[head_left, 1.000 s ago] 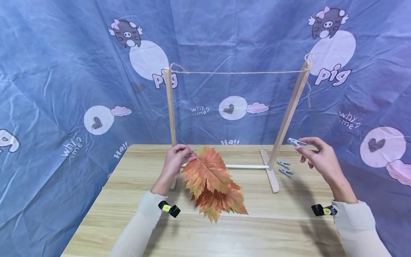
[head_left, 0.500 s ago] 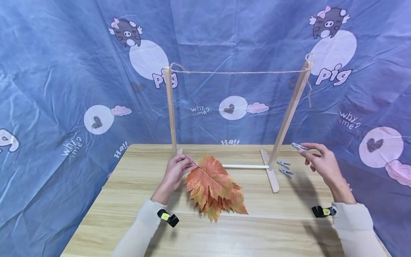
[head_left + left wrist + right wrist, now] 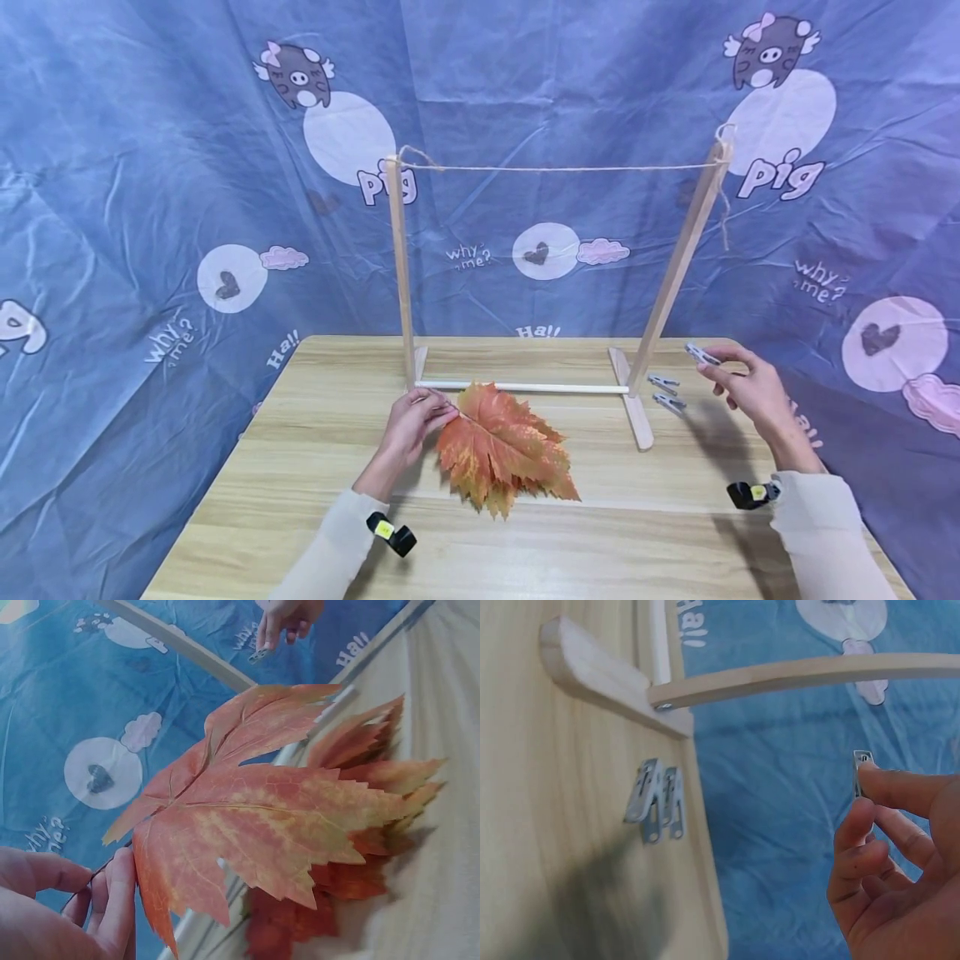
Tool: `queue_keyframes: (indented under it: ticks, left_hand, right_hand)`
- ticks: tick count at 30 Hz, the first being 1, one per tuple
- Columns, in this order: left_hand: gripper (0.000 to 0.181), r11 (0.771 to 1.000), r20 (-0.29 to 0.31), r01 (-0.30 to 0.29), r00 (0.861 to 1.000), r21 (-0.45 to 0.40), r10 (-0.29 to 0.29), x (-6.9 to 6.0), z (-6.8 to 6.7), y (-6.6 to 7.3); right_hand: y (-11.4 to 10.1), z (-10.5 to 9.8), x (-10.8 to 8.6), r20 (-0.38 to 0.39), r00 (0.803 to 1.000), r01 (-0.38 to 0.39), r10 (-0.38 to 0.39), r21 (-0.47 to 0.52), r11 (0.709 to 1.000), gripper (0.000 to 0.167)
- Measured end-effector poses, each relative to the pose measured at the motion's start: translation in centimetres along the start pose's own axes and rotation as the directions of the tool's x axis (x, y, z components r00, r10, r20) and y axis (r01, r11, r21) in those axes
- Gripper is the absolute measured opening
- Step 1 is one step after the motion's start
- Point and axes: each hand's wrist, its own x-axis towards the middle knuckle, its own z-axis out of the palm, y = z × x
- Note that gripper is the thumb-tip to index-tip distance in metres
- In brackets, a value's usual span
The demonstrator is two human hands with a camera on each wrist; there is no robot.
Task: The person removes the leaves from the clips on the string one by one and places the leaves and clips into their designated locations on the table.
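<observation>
My left hand (image 3: pixel 411 425) pinches the thin stem of an orange-red artificial maple leaf (image 3: pixel 247 810). In the head view this leaf (image 3: pixel 498 425) lies over further leaves (image 3: pixel 360 877) on the table, its stem end at my fingertips. At the right, my right hand (image 3: pixel 753 392) is raised above the table and pinches a metal clothespin (image 3: pixel 701 355) between thumb and fingers. The right wrist view shows this clothespin (image 3: pixel 862 769) upright at the fingertips. Two more metal clothespins (image 3: pixel 666 393) lie on the table just left of that hand.
A wooden frame stands behind the leaves, with a left post (image 3: pixel 401 275), a right post (image 3: pixel 678 271) and a white bottom rod (image 3: pixel 525 387). Twine (image 3: pixel 555 169) is strung between the post tops. A blue printed cloth (image 3: pixel 480 83) hangs behind the table (image 3: pixel 300 500).
My left hand has come down toward the table, and the held leaf has lowered onto the others. My right hand with the clothespin has shifted slightly down and right.
</observation>
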Motion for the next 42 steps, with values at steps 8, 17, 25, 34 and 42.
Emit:
queue_keyframes:
  ticks: [8,17,25,34,42]
  left_hand:
    - [0.007,0.999,-0.023,0.031,0.999,-0.022,-0.032,-0.5,-0.4,-1.5]
    - [0.004,0.995,-0.018,0.095,0.995,-0.018,-0.096,-0.4,-0.7,-3.1]
    - [0.021,0.984,-0.008,0.156,0.988,0.087,-0.156,-0.1,-1.6,-3.9]
    - [0.026,0.951,0.002,0.218,0.975,0.217,-0.224,0.3,-2.0,-3.8]
    - [0.026,0.927,0.001,0.235,0.969,0.291,-0.246,0.4,-2.0,-3.9]
  right_hand:
    - [2.2,0.5,0.5,0.020,1.000,0.001,0.000,-0.039,0.999,0.052]
    - [3.8,1.0,0.5,0.049,0.998,-0.035,0.039,-0.086,0.996,0.051]
    - [5.3,1.7,0.6,0.083,0.994,-0.073,0.078,-0.054,0.996,0.052]
    - [6.0,2.0,0.6,0.082,0.989,-0.116,0.120,-0.053,0.992,0.051]
    - [6.7,2.0,0.6,0.090,0.983,-0.154,0.160,-0.069,0.986,0.049]
